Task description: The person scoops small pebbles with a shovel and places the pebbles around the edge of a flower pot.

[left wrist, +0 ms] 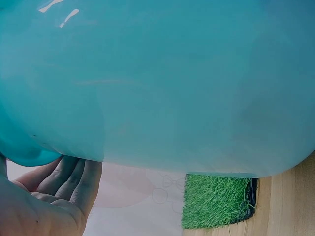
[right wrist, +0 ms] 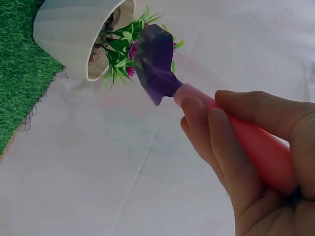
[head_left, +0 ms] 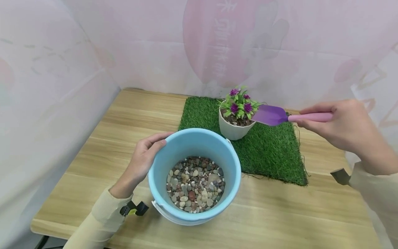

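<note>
My left hand point(head_left: 145, 154) holds a light blue bucket point(head_left: 234, 169) at its left rim, thumb at the edge and fingers along the outer wall. Pebbles point(head_left: 197, 186) of mixed colours cover the bucket's bottom. In the left wrist view the bucket's outer wall point(left wrist: 162, 88) hides most of the scene. My right hand point(head_left: 348, 124) grips a small trowel by its pink handle point(head_left: 311, 117). Its purple blade point(head_left: 272, 115) is at the right rim of a white flowerpot point(head_left: 233, 131). In the pot, purple flowers with green leaves point(right wrist: 123, 54) stand among brownish stones.
The flowerpot stands on a green artificial grass mat point(head_left: 264, 155) at the back of the wooden table point(head_left: 118, 114). Behind it hangs a pale printed cloth point(head_left: 149, 52). The bucket's white handle point(head_left: 163, 211) hangs down at its front left.
</note>
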The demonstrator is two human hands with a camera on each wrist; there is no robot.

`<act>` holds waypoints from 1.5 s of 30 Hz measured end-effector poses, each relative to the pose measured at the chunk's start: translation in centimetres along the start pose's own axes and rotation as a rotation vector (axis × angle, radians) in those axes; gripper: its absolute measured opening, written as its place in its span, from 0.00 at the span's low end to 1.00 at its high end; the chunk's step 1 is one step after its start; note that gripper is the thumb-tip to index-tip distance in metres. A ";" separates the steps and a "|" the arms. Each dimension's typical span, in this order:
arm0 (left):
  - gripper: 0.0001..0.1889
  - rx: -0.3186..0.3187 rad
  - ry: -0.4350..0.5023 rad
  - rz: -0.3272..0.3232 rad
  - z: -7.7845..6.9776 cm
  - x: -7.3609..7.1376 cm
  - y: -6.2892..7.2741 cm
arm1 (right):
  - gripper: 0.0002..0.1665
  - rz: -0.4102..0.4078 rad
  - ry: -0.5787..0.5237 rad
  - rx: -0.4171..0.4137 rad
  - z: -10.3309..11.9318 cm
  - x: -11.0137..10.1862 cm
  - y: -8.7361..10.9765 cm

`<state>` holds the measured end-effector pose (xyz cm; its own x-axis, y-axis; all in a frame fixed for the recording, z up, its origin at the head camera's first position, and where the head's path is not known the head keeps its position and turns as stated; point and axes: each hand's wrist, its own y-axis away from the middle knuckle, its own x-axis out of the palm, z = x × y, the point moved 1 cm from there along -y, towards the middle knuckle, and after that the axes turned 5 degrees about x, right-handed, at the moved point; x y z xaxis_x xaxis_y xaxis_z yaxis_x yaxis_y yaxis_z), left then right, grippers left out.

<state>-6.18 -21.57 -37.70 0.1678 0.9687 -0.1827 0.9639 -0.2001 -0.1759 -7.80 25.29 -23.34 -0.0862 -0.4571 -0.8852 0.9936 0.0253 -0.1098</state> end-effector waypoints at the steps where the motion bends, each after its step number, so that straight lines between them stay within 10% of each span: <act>1: 0.19 0.002 -0.001 -0.002 0.0 0.0 0.0 | 0.16 -0.009 -0.021 -0.020 0.0 0.0 0.1; 25: 0.19 0.001 0.003 -0.001 0.0 0.1 -0.1 | 0.26 -0.105 -0.146 -0.570 2.2 1.1 3.5; 35: 0.20 0.004 0.001 -0.005 -0.1 -0.1 0.0 | 0.11 0.010 -0.270 -0.763 4.2 2.2 3.8; 45: 0.19 0.002 -0.008 -0.005 -0.1 -0.1 0.0 | 0.21 0.054 -0.215 -0.847 6.3 4.3 3.6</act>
<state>-6.21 -21.63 -37.63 0.1609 0.9686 -0.1895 0.9643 -0.1952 -0.1790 -4.12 17.80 -24.70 0.0598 -0.5920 -0.8037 0.6005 0.6645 -0.4448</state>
